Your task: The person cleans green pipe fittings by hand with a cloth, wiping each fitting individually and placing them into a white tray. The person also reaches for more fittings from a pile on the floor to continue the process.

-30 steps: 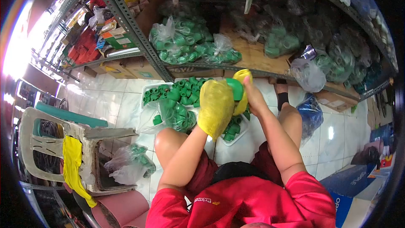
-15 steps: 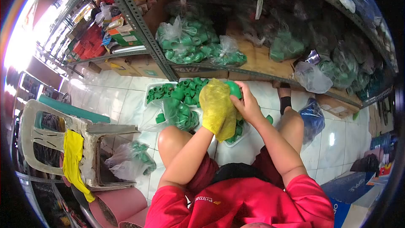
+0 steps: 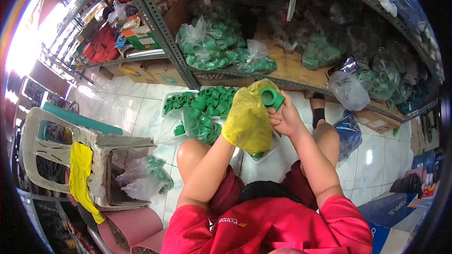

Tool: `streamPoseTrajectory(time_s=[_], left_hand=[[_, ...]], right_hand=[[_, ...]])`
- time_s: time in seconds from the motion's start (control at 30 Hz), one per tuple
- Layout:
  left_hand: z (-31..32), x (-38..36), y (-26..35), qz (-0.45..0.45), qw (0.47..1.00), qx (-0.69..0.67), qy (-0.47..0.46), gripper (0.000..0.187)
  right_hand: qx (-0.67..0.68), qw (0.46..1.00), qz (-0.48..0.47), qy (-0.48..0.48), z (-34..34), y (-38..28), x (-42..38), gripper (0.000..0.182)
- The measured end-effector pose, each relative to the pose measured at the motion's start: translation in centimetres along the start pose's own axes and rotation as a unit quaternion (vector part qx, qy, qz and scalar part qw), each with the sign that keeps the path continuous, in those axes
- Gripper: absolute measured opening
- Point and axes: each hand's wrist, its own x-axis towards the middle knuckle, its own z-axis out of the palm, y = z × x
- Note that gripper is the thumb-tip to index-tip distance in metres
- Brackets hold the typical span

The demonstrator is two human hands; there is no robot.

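Green pipe fitting [image 3: 271, 98] pinched by right hand [image 3: 286, 120], now uncovered; cloth-wrapped left hand [image 3: 247, 120] at 9 o'clock, grip unclear; fitting tray [image 3: 202, 102] behind

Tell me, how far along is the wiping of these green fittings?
In hand: the right hand holds one green fitting against the yellow cloth over the left hand. Bagged fittings lie by the knee, perhaps done. A tray of fittings seemingly remains.
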Motion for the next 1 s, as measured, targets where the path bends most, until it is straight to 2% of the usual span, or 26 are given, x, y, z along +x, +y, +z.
streamPoseTrajectory(time_s=[0.07, 0.1, 0.13, 0.17, 0.2, 0.23, 0.27, 0.3, 0.37, 0.47, 0.5, 0.53, 0.57, 0.6, 0.63, 0.67, 0.7, 0.73, 0.77, 0.8, 0.83, 0.87, 0.9, 0.93, 0.97, 1.0], left_hand=[[1.1, 0.4, -0.3, 0.002, 0.999, 0.038, -0.008, 0.028], [0.8, 1.3, -0.6, 0.113, 0.972, 0.207, 0.012, 0.032], [0.6, 1.8, -0.7, 0.219, 0.903, 0.368, 0.031, 0.037], [0.2, 1.6, -0.7, 0.219, 0.903, 0.369, 0.031, 0.037], [-0.3, 1.3, -0.6, 0.134, 0.953, 0.266, 0.050, 0.033], [-0.7, 1.2, -0.6, 0.046, 0.984, 0.158, 0.068, 0.030], [-1.2, 1.2, -0.7, 0.046, 0.984, 0.158, 0.068, 0.030], [-1.8, 1.4, -0.7, 0.076, 0.963, 0.243, 0.084, 0.031], [-3.1, 1.6, -1.0, 0.132, 0.898, 0.403, 0.115, 0.032], [-4.9, 1.9, -1.3, 0.209, 0.743, 0.617, 0.153, 0.033], [-5.2, 2.4, -1.2, 0.241, 0.782, 0.535, 0.209, 0.024], [-5.4, 2.4, -1.3, 0.242, 0.782, 0.535, 0.209, 0.024], [-4.2, 2.0, -1.0, 0.203, 0.922, 0.297, 0.142, 0.021], [-3.3, 1.6, -0.7, 0.148, 0.986, 0.035, 0.063, 0.021], [-3.1, 1.2, -0.4, 0.133, 0.991, -0.001, -0.017, 0.022], [-2.7, 1.0, -0.4, 0.131, 0.991, -0.001, -0.017, 0.022], [-2.2, 0.7, -0.4, 0.122, 0.992, -0.014, 0.020, 0.022], [-2.0, 0.5, -0.3, 0.114, 0.992, -0.025, 0.056, 0.022], [-3.0, 0.6, -0.2, 0.113, 0.992, -0.024, 0.056, 0.022], [-4.8, 0.9, -0.3, 0.187, 0.933, 0.283, 0.122, 0.024], [-5.8, 0.9, -0.2, 0.241, 0.774, 0.558, 0.175, 0.025], [-5.3, 0.6, 0.1, 0.242, 0.774, 0.558, 0.175, 0.025], [-4.0, 0.1, 0.5, 0.275, 0.570, 0.747, 0.201, 0.028], [-2.7, -0.4, 1.0, 0.286, 0.321, 0.878, 0.211, 0.032], [-1.1, -0.7, 1.5, 0.287, 0.321, 0.877, 0.213, 0.032], [0.8, -1.1, 2.1, 0.199, 0.329, 0.896, 0.224, 0.029]], right_hand=[[0.112, 0.985, 0.046, -0.124, -0.7, -0.6, 0.2, 0.037], [0.096, 0.988, 0.037, -0.114, -0.6, -0.7, 0.1, 0.042], [0.096, 0.988, 0.036, -0.115, -0.5, -0.7, 0.0, 0.042], [0.007, 0.998, 0.005, -0.061, 0.6, -0.7, -0.5, 0.044], [-0.081, 0.996, -0.027, -0.007, 1.3, -0.6, -0.7, 0.047], [-0.081, 0.996, -0.027, -0.007, 1.3, 0.0, -0.5, 0.047], [-0.246, 0.960, -0.107, 0.075, 1.1, 0.6, -0.2, 0.050], [-0.401, 0.884, -0.182, 0.155, 1.0, 1.0, 0.0, 0.052], [-0.419, 0.881, -0.169, 0.144, 0.7, 0.6, -0.2, 0.051], [-0.388, 0.902, -0.160, 0.103, -1.4, -0.1, 0.6, 0.048], [-0.389, 0.885, -0.206, 0.151, -1.8, -0.3, 1.1, 0.045], [-0.389, 0.864, -0.252, 0.198, -2.5, -0.4, 1.6, 0.041], [-0.402, 0.849, -0.246, 0.238, -4.4, -0.2, 2.6, 0.037], [-0.402, 0.849, -0.246, 0.238, -7.5, 0.5, 3.8, 0.037], [-0.454, 0.824, -0.218, 0.261, -11.1, 1.5, 5.1, 0.040], [-0.503, 0.794, -0.189, 0.284, -13.7, 2.3, 6.0, 0.043], [-0.306, 0.892, -0.039, 0.331, -13.5, 2.6, 6.0, 0.050], [-0.305, 0.892, -0.040, 0.333, -13.4, 3.1, 5.5, 0.050], [-0.147, 0.950, 0.031, 0.273, -10.5, 3.6, 3.9, 0.049], [0.015, 0.974, 0.102, 0.203, -8.7, 3.9, 3.0, 0.049], [0.015, 0.974, 0.102, 0.202, -9.1, 4.2, 3.0, 0.049], [0.037, 0.972, 0.148, 0.178, -9.8, 4.5, 3.2, 0.053], [0.058, 0.967, 0.194, 0.152, -10.1, 4.6, 3.4, 0.058], [0.057, 0.967, 0.195, 0.152, -10.5, 4.6, 3.7, 0.058], [0.056, 0.976, 0.154, 0.146, -10.5, 4.3, 4.1, 0.055], [0.057, 0.982, 0.113, 0.139, -10.7, 4.1, 4.5, 0.053]])
